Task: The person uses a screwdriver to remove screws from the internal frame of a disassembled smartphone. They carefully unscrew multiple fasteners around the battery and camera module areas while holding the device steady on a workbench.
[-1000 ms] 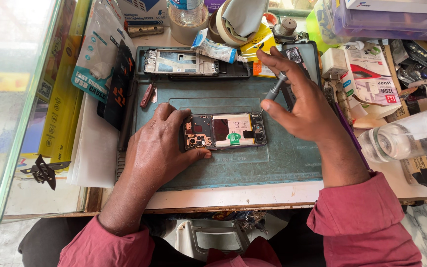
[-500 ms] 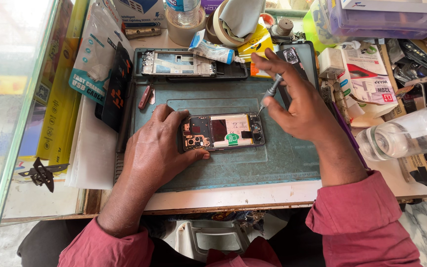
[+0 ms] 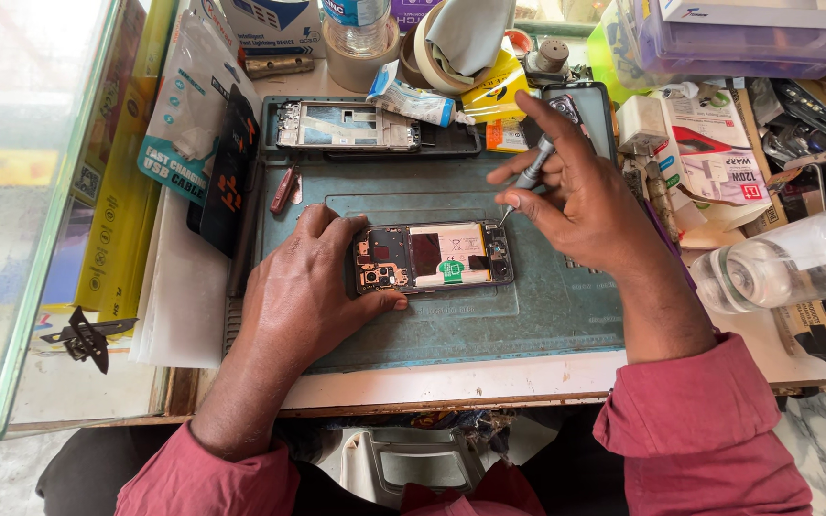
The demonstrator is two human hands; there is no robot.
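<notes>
An opened smartphone (image 3: 437, 257) lies back-side up on a grey-green work mat (image 3: 451, 325), its battery and circuit boards exposed. My left hand (image 3: 303, 287) grips its left end, thumb and fingers on either side. My right hand (image 3: 576, 196) holds a small grey screwdriver (image 3: 526, 182) whose tip touches the phone's upper right corner. Both sleeves are dark pink.
A phone frame (image 3: 356, 126) lies at the mat's far edge, with a glue tube (image 3: 411, 98), tape roll (image 3: 432, 57), yellow packet and another phone (image 3: 585, 105) behind. A clear plastic bottle (image 3: 795, 268) lies at right. Glass counter top (image 3: 21, 191) at left, cable packets beside it.
The camera view has shifted slightly. The screwdriver tip stays at the phone's right end; my right hand's fingers have turned a little around the tool. The left hand keeps its grip.
</notes>
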